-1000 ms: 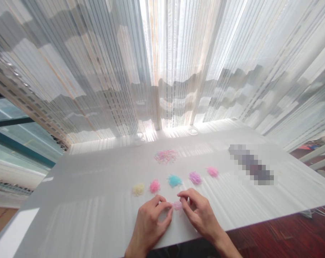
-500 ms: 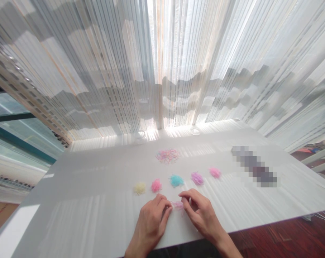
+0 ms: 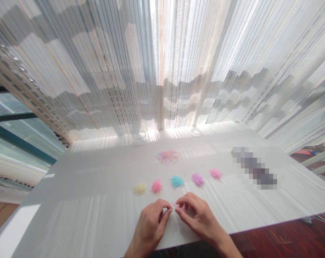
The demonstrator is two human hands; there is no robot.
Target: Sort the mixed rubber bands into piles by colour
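My left hand (image 3: 153,220) rests at the table's near side, its thumb and forefinger pinched together; whatever is between the tips is too small to make out. Facing it, my right hand (image 3: 196,215) has its fingertips closed on a little bunch of thin pink loops, which look like small rubber bands (image 3: 173,204). Most of that bunch is hidden by the right fingers. Just beyond my hands, separate heaps lie in a row: yellow bands (image 3: 140,189), deep pink bands (image 3: 157,186), turquoise bands (image 3: 176,181), purple bands (image 3: 197,179) and light pink bands (image 3: 215,174).
Farther back on the white table (image 3: 98,186) lies a loose mixed-colour pile of bands (image 3: 167,157). Two clear round containers (image 3: 195,132) stand by the curtain (image 3: 124,71). A blurred-out dark object (image 3: 255,168) lies to the right.
My right hand has shifted slightly left, bringing its fingertips closer to my left hand. The pink bunch between the hands is now mostly covered. The heaps keep their places.
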